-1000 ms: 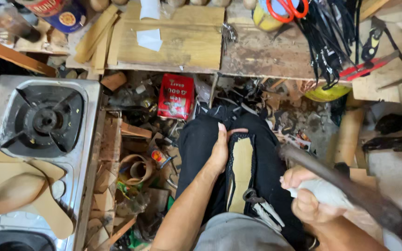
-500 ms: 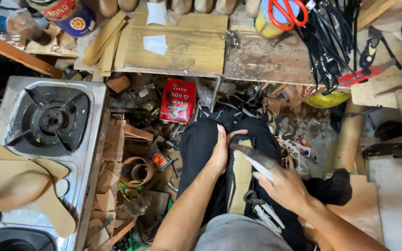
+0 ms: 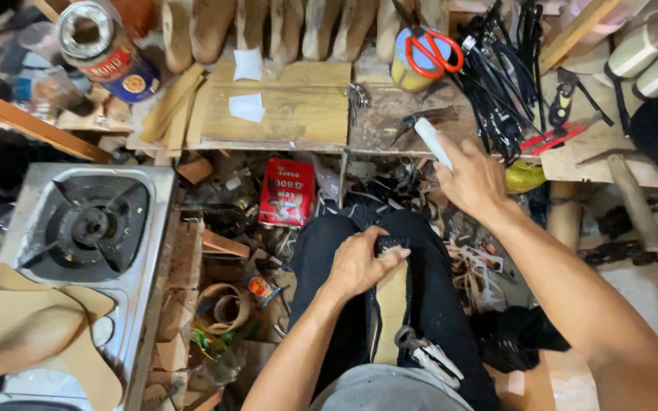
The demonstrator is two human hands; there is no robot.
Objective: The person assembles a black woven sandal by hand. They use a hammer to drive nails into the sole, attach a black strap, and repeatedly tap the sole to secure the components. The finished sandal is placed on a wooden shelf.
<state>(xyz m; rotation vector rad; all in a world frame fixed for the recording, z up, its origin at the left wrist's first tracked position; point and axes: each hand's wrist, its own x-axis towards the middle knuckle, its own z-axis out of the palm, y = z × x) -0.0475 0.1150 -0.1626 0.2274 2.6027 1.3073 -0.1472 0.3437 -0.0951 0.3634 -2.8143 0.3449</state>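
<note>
Tan leather, a long shoe sole [image 3: 391,308], lies along the person's lap, its far end under the left hand [image 3: 356,262], whose fingers press down on it. The right hand [image 3: 472,181] is up at the wooden counter [image 3: 298,114], fingers closed round a white-handled tool [image 3: 432,142] pointing away.

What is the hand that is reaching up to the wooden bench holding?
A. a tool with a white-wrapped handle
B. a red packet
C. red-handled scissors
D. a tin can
A: the right hand grips a tool with a white-wrapped handle whose dark metal head lies on the bench; the scissors sit on a yellow cup, apart from the hand.
</note>
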